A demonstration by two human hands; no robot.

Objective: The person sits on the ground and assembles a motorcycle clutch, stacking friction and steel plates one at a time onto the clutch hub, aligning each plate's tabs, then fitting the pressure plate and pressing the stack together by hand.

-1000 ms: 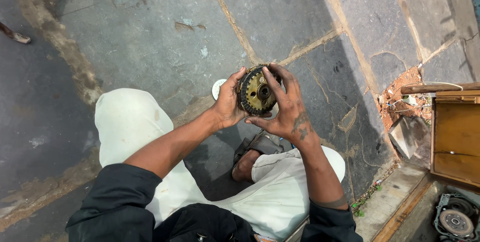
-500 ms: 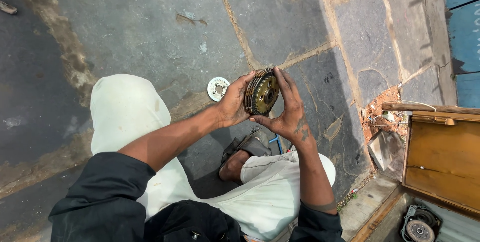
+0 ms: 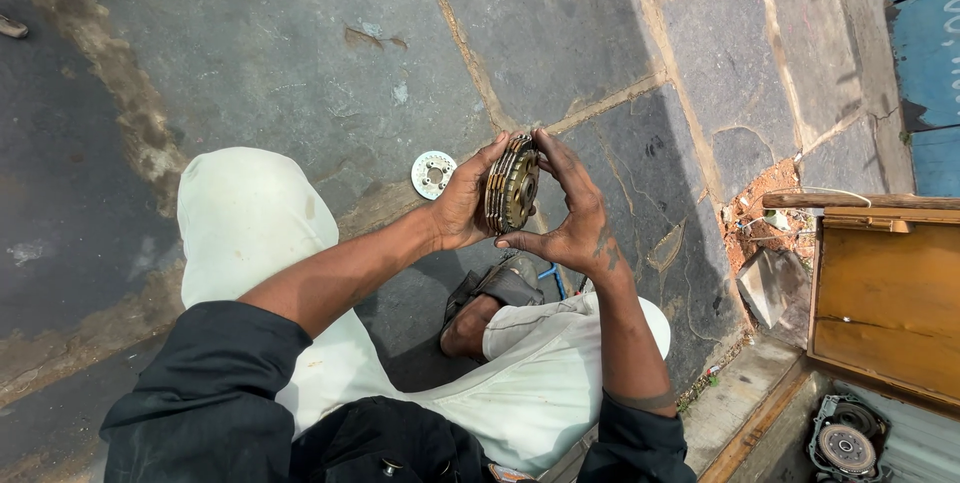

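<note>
I hold a round stack of toothed metal clutch plates (image 3: 512, 186) upright between both hands, above my knees. My left hand (image 3: 462, 205) grips its left side with the fingers curled around the rim. My right hand (image 3: 572, 213) cups the right side, thumb under the stack and fingers over the top edge. The brass-coloured inner face of the stack is turned toward my right palm. A small round silver disc with holes (image 3: 433, 174) lies on the stone floor just left of my left hand.
Grey stone slabs (image 3: 330, 53) cover the floor. A wooden box (image 3: 885, 293) stands at the right edge, with a round engine part (image 3: 846, 443) below it. My sandalled foot (image 3: 490, 303) and white trousers (image 3: 250, 233) lie under my arms. Broken red rubble (image 3: 765, 208) sits beside the box.
I have turned the plate stack from nearly face-on to edge-on between my hands. The view has shifted slightly, bringing the silver disc into sight.
</note>
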